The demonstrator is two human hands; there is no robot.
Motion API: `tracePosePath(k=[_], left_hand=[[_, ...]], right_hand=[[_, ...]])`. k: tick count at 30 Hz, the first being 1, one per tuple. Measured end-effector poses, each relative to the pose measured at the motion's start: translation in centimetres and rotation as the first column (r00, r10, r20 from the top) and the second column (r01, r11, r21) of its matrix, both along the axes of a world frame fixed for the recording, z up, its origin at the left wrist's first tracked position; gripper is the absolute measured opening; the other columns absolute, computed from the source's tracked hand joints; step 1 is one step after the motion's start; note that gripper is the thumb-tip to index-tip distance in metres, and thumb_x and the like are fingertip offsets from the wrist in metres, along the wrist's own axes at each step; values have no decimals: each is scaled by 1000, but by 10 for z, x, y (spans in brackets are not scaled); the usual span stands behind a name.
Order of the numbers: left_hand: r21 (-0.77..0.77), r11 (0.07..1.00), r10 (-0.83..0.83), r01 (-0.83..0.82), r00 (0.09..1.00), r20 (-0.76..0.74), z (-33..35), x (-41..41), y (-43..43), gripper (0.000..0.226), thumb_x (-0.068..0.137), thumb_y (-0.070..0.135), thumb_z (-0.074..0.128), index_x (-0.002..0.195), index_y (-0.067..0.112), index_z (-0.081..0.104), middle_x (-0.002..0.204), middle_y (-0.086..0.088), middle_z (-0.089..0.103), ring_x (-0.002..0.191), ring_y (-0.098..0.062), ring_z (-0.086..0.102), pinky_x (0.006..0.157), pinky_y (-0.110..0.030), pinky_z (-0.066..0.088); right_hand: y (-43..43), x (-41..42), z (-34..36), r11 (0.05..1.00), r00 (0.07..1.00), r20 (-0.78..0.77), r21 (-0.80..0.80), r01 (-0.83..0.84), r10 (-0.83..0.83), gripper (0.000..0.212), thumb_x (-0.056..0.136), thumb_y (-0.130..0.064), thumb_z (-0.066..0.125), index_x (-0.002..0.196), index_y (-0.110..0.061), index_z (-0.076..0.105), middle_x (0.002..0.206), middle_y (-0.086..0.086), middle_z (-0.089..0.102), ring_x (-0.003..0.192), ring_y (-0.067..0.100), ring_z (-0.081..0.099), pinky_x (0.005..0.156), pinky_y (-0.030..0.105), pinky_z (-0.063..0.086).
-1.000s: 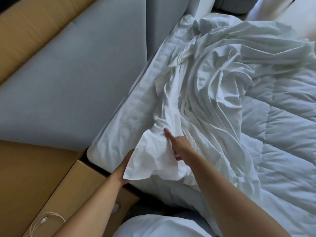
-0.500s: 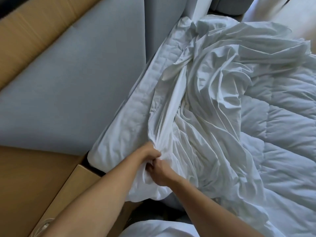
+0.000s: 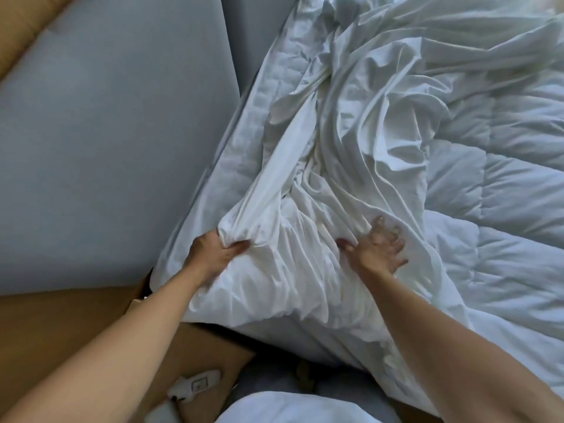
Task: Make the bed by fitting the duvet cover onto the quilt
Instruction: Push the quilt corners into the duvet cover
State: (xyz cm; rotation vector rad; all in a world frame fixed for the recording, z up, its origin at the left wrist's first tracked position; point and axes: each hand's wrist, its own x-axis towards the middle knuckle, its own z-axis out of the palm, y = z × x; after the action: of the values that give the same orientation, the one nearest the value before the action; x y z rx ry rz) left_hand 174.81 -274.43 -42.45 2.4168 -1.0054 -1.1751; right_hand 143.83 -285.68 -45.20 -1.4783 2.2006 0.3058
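The crumpled white duvet cover (image 3: 335,166) lies bunched over the quilt (image 3: 503,209) between and beyond both hands; the left hand (image 3: 213,254) pinches a gathered corner, the right hand (image 3: 377,250) presses spread fingers flat on it

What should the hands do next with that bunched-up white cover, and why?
Probably the left hand should tug its gripped corner of the duvet cover toward the bed's near corner while the right hand, fingers spread on the cloth, sweeps outward. The cover lies in deep wrinkles, and much of the quilt on the right is bare.
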Motion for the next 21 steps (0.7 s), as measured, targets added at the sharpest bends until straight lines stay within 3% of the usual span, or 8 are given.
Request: tracePosePath(k=[2,5,8,12,15,18,20,21], left_hand=[[-4,1000,13,-13,1000,7,-5,6,-6,89,45,95,70,107,31,68,93,11,71,85,-14,69,75,-34,57],[25,999,42,-43,999,20,-16,9,-12,92,36,96,72,102,31,68,88,18,70,80,-7,68,65,-28,55],[70,995,70,-73,996,46,-26,18,-8,95,32,96,73,102,30,71,87,17,71,78,-8,68,64,-30,56],[191,981,-34,23,998,53,-39,15,-9,99,37,92,74,112,27,70,98,7,73,83,-13,66,65,-29,50],[424,868,-304,257,952,46,-52,8,-27,112,49,78,80,143,29,46,133,-1,62,112,-24,62,87,-34,51],[570,763,-349,304,936,-31,-61,12,-73,155,34,83,79,159,30,5,157,-11,27,141,-35,37,110,-48,40],[404,887,-211,223,975,-74,-72,10,-126,149,41,88,75,160,31,6,163,-7,22,146,-29,32,113,-46,35],[264,954,-117,139,988,-98,-80,7,-156,132,52,86,74,158,30,19,160,-3,33,140,-22,41,110,-41,40]], right_hand=[[-4,-20,-22,991,989,105,94,98,-107,122,73,-76,67,157,-25,-4,161,20,20,144,42,28,114,61,27],[1,-34,-43,998,913,403,31,61,-69,71,88,-57,66,142,-18,43,131,18,60,119,39,56,96,41,45],[4,-74,-47,995,944,323,-41,88,-70,37,96,-52,53,103,-18,64,105,18,68,101,38,62,86,42,46],[6,-154,-37,961,984,38,225,162,-175,48,99,-48,49,115,-6,65,113,24,67,105,40,62,86,39,44],[-18,-151,-23,940,989,112,339,49,-92,38,90,-33,66,115,-4,67,106,21,67,98,35,63,82,35,48],[-64,-97,-17,993,985,164,-113,-37,56,55,77,-37,70,127,-18,57,124,16,59,111,37,56,94,45,49],[-106,-46,-16,842,982,92,-530,-94,168,70,74,-48,67,137,-27,47,137,13,48,120,39,48,94,53,44],[-132,-24,-21,783,975,60,-607,-134,213,77,74,-56,66,142,-32,41,143,13,42,125,40,44,94,55,43]])
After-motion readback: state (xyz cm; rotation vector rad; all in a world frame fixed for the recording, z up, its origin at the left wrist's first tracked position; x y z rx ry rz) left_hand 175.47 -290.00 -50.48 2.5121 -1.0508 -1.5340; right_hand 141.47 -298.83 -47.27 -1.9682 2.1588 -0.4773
